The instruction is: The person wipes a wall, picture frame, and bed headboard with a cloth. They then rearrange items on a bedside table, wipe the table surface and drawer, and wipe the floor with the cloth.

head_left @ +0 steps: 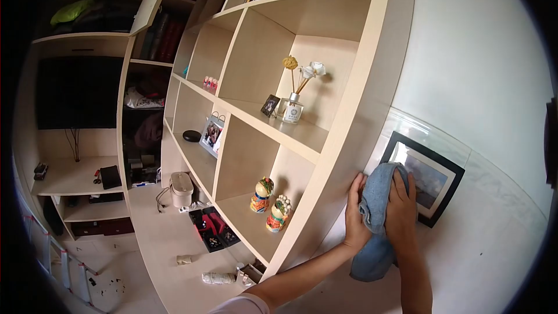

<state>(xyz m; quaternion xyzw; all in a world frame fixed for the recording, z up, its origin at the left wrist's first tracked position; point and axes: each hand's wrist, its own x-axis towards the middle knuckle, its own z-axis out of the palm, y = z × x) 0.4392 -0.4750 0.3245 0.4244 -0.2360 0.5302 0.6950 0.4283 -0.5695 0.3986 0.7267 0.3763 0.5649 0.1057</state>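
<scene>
A black-edged picture frame (446, 189) with a pale mat hangs tilted in view against the white wall on the right. Over its left part lies a bunched blue-grey cloth (375, 203), its loose end hanging below. My right hand (400, 206) grips the cloth, fingers bent over it, and presses it against the frame. Beside the cloth, my left hand (356, 215) is closed around the frame's lower left corner, which the cloth and fingers mostly hide.
Left of my hands, a wooden shelf unit (349, 104) holds a reed diffuser (290, 109), small photo frames and two figurines (262, 195). Below it, a desk (160, 244) bears a red and black box (212, 229) and a beige container (181, 189). A ladder (65, 267) stands far left.
</scene>
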